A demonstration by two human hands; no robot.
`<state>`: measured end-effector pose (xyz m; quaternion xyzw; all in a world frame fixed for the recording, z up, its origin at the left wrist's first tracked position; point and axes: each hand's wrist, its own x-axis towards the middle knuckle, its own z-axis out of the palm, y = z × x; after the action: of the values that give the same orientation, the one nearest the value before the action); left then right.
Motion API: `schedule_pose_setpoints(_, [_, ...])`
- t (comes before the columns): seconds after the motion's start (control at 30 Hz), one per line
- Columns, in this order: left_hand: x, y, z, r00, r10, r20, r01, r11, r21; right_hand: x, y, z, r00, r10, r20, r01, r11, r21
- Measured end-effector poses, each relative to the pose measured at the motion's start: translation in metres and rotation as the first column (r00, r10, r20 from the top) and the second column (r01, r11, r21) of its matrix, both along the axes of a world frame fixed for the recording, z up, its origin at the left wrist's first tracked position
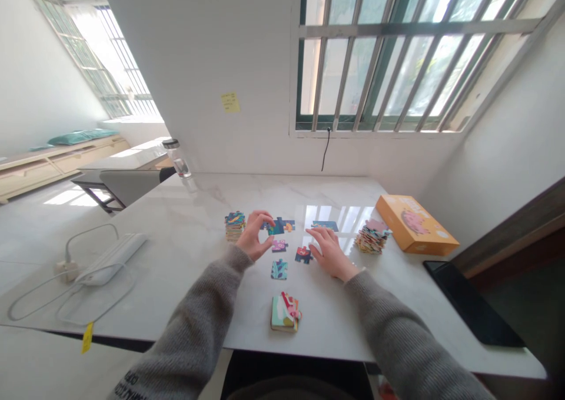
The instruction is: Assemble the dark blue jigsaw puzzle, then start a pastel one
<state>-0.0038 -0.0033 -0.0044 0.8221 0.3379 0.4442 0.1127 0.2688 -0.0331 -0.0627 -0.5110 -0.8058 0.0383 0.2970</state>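
My left hand [256, 235] is partly open, thumb and fingers curved well apart. Its fingertips are over the left part of the joined pieces [279, 226]; I cannot tell whether they touch. The thumb is just beside the pink piece [279, 246], and nothing is seen pinched between thumb and fingers.

My right hand [330, 254] is open, palm down, fingers loosely extended in front of the blue piece [325, 225], which they partly cover from view. Its thumb is at the right edge of the red piece [303, 255]; contact cannot be confirmed. I find no piece gripped in it.

The teal piece [279, 269] lies flat on the table [326, 323], nearer me than the pink piece. Nearer again is the front stack [285, 313]. The left stack [235, 226] stands beside my left hand, and the right stack [372, 237] stands to the right of my right hand, near the orange box [415, 223]. The tablet [472, 303] lies flat at the table's right side.
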Motion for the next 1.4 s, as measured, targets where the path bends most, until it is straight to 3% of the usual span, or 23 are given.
schedule_pose_setpoints(0.17, [0.047,0.002,-0.036,0.982,-0.160,0.099,0.168,0.983,-0.079,-0.006,-0.001,0.008,0.965,0.047,-0.259,-0.040,0.999,0.032])
schedule_pose_setpoints(0.3, [0.061,-0.003,-0.053,0.958,-0.280,0.058,0.285,0.951,-0.122,-0.007,0.001,0.004,0.923,0.069,-0.379,-0.076,0.997,-0.004])
schedule_pose_setpoints(0.4, [0.058,-0.008,-0.055,0.946,-0.321,0.043,0.324,0.937,-0.128,-0.007,0.002,0.001,0.882,0.085,-0.464,-0.140,0.986,-0.086])
schedule_pose_setpoints(0.57, [0.051,-0.006,-0.054,0.954,-0.284,0.100,0.296,0.946,-0.136,-0.010,0.001,0.003,0.800,0.125,-0.587,-0.291,0.937,-0.196])
schedule_pose_setpoints(0.8, [0.055,-0.001,-0.055,0.971,-0.085,0.223,0.117,0.984,-0.137,-0.018,-0.003,0.006,0.661,0.071,-0.747,-0.389,0.884,-0.260])
schedule_pose_setpoints(0.93, [0.057,-0.005,-0.056,0.963,-0.126,0.239,0.187,0.949,-0.254,-0.023,-0.005,0.004,0.531,-0.036,-0.847,-0.410,0.864,-0.293])
schedule_pose_setpoints(1.0, [0.059,-0.005,-0.059,0.938,-0.131,0.321,0.243,0.909,-0.338,-0.025,-0.005,0.001,0.510,-0.068,-0.858,-0.399,0.864,-0.306])
schedule_pose_setpoints(1.1, [0.061,-0.001,-0.064,0.887,-0.061,0.458,0.280,0.858,-0.430,-0.026,-0.005,-0.001,0.558,-0.049,-0.828,-0.367,0.881,-0.299])
schedule_pose_setpoints(1.17, [0.060,0.003,-0.067,0.860,0.011,0.511,0.271,0.838,-0.474,-0.026,-0.006,-0.001,0.641,0.006,-0.767,-0.324,0.908,-0.264])
schedule_pose_setpoints(1.3, [0.057,0.009,-0.068,0.837,0.089,0.539,0.273,0.786,-0.554,-0.017,-0.008,0.004,0.881,0.136,-0.453,-0.168,0.985,-0.030])
schedule_pose_setpoints(1.4, [0.057,0.009,-0.068,0.843,0.080,0.531,0.289,0.766,-0.574,-0.011,-0.009,0.010,0.956,0.194,-0.221,-0.173,0.979,0.111])
